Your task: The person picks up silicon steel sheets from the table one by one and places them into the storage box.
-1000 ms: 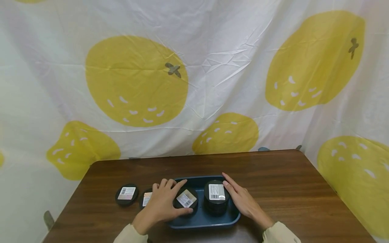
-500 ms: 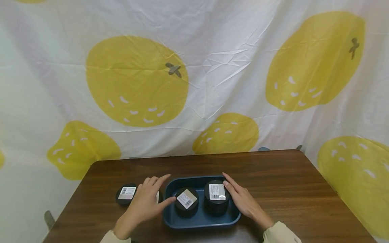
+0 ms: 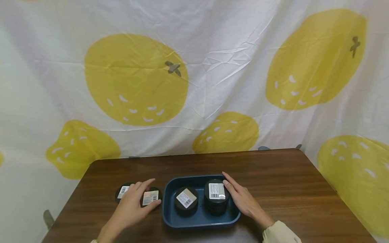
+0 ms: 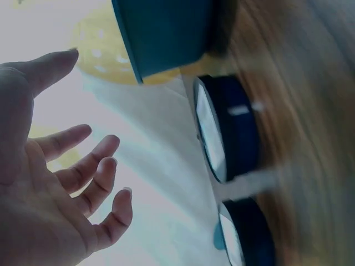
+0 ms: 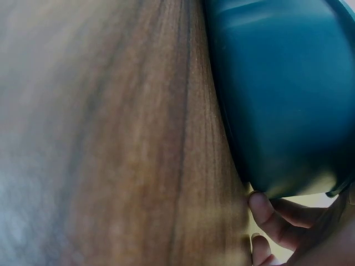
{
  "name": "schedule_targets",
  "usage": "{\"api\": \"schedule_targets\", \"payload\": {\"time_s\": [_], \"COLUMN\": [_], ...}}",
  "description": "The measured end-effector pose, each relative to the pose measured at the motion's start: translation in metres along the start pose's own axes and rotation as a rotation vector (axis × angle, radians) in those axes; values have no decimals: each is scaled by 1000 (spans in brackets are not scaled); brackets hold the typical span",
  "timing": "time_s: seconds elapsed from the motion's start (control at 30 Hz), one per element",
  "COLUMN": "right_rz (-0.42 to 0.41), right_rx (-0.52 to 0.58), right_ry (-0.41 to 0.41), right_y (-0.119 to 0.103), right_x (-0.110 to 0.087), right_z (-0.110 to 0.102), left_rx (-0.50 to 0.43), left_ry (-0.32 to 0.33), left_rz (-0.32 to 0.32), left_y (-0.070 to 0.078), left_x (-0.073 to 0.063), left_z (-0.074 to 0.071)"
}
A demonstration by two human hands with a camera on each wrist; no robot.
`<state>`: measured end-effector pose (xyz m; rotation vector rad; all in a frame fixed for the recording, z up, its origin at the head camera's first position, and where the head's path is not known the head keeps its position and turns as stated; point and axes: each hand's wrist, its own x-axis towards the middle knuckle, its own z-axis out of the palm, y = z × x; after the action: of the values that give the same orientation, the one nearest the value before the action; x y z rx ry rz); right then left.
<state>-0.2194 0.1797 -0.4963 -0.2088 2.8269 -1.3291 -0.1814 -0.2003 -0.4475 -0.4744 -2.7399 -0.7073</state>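
My left hand [image 3: 130,204] hovers with spread fingers over a flat round black container [image 3: 150,197] with a white label on top. In the left wrist view, a gap separates its fingers from that black container [image 4: 236,127]. Another such container [image 3: 123,191] is partly covered by the left hand. On the right, my right hand [image 3: 243,200] holds the end of a blue tray [image 3: 200,221]; its fingers [image 5: 272,219] curl at the tray's outer wall in the right wrist view. Inside the tray sit one labelled black container [image 3: 186,199] and a taller black stack [image 3: 216,191].
Everything stands on a dark brown wooden table [image 3: 291,192]. Behind it hangs a white cloth [image 3: 218,84] printed with yellow lemons. The two loose containers lie left of the tray, the nearer one close to its wall [image 4: 166,33].
My left hand has let go of the container in the tray and moved left, out over the loose containers. The right hand and the tray have stayed in place.
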Motion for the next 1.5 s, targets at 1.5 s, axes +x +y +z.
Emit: {"api": "schedule_targets", "payload": {"time_s": [1.5], "right_rz": [19], "right_rx": [4], "right_ry": [-17], "right_y": [0], "right_x": [0], "right_z": [0], "left_rx": [-73], "left_ry": [-298], "left_rz": [-203], "left_y": [-56], "left_x": [-9], "left_z": [26]}}
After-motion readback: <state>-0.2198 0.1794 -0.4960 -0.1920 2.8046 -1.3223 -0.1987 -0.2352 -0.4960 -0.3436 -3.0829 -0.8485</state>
